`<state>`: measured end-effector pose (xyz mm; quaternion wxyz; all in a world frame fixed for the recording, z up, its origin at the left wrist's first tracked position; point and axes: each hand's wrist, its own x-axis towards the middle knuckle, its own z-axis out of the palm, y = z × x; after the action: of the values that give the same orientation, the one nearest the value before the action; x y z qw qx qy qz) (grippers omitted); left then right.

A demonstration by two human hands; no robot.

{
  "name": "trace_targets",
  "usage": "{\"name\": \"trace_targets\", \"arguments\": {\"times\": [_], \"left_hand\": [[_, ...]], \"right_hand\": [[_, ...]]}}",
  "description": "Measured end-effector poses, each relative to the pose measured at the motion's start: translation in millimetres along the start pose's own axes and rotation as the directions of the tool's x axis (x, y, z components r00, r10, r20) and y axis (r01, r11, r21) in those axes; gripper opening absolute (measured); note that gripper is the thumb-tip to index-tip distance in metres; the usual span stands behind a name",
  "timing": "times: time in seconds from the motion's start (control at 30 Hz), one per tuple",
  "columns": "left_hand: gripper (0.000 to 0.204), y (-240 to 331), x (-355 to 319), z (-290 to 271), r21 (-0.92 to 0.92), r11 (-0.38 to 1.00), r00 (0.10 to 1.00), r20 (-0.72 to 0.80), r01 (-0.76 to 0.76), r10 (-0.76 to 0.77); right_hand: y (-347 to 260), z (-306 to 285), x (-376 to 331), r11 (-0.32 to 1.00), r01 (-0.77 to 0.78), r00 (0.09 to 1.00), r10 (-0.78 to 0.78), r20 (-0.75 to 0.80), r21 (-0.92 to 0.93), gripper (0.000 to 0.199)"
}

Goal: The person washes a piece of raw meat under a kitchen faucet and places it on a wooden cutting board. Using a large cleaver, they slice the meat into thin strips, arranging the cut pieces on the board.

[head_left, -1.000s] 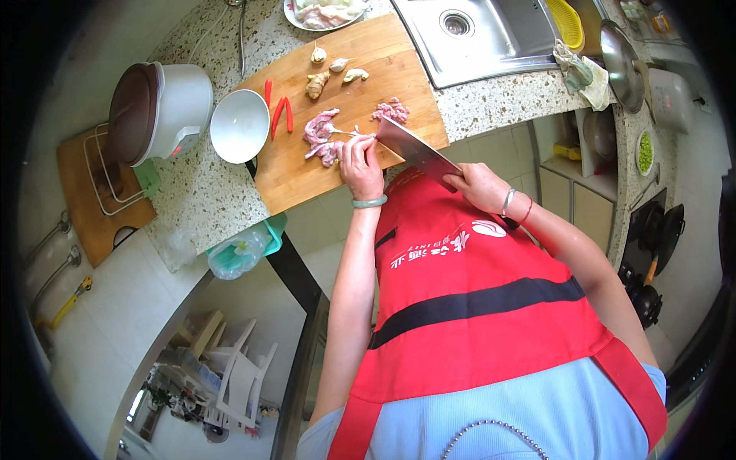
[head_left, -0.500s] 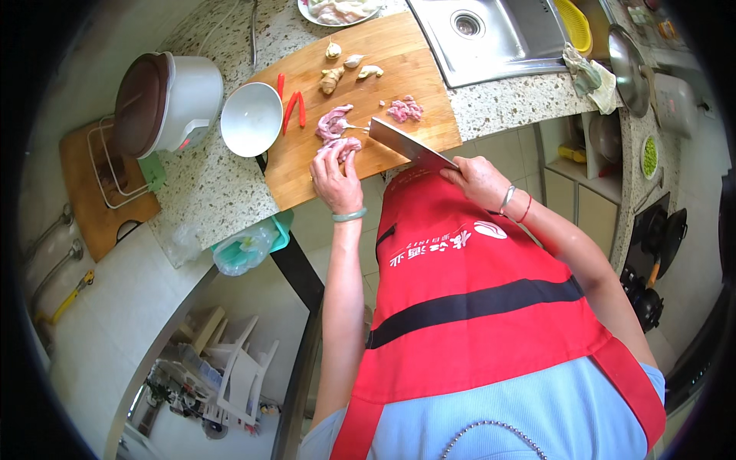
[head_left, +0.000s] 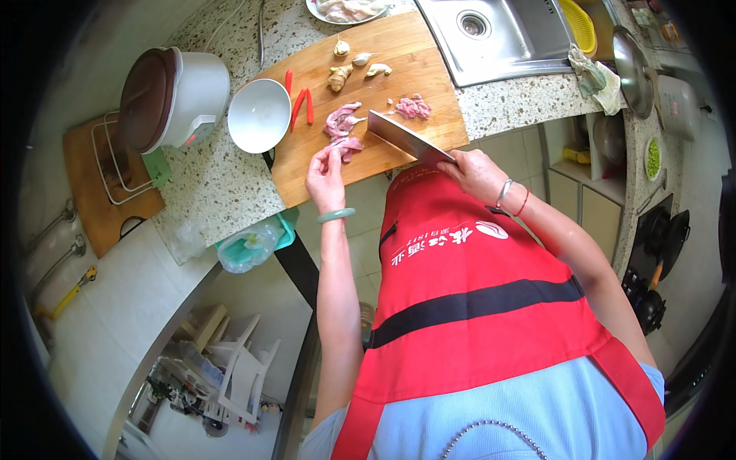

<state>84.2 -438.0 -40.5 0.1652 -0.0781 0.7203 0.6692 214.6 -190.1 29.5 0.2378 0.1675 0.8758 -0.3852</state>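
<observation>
A wide-bladed cleaver (head_left: 408, 139) is in my right hand (head_left: 477, 178), its blade tilted over the near right part of the wooden cutting board (head_left: 414, 54). With fingers pinched together, my left hand (head_left: 325, 178) grips the near end of a strip of raw pink meat (head_left: 346, 147) left of the blade. Another fold of the meat, with a pale stringy bit, lies just beyond. Chopped meat (head_left: 412, 107) sits in a small pile past the blade. Farther up the board are ginger (head_left: 339, 77), garlic (head_left: 361, 58) and red chilies (head_left: 309, 106).
A white bowl (head_left: 258, 116) stands at the board's left edge, beside a rice cooker (head_left: 184, 92). A plate of pale raw meat (head_left: 337, 17) is at the far side. The steel sink (head_left: 506, 65) lies to the right; a green bin (head_left: 285, 228) hangs below the counter.
My left fingers have drawn back from lying over the meat to a pinch at its near end. The cleaver stays nearly in place; the whole view has shifted slightly.
</observation>
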Motion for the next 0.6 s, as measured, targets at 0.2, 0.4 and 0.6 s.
{"name": "trace_targets", "arguments": {"times": [0.2, 0.4, 0.6], "left_hand": [[0.015, 43, 0, 3, -0.11, 0.993, 0.999, 0.014, 0.032, -0.031], [0.019, 50, -7, 56, 0.31, 0.825, 0.864, 0.347, -0.473, 0.365], [0.031, 3, 5, 44, 0.523, 0.354, 0.627, 0.57, -0.776, 0.532]], "right_hand": [[9, -22, -4, 0.983, -0.156, 0.986, 0.16, -0.041, 0.097, 0.033], [12, -33, -14, 0.983, -0.138, 0.987, 0.147, -0.069, 0.12, 0.03], [26, -24, -25, 0.988, -0.115, 0.987, 0.125, -0.097, 0.103, 0.03]]}}
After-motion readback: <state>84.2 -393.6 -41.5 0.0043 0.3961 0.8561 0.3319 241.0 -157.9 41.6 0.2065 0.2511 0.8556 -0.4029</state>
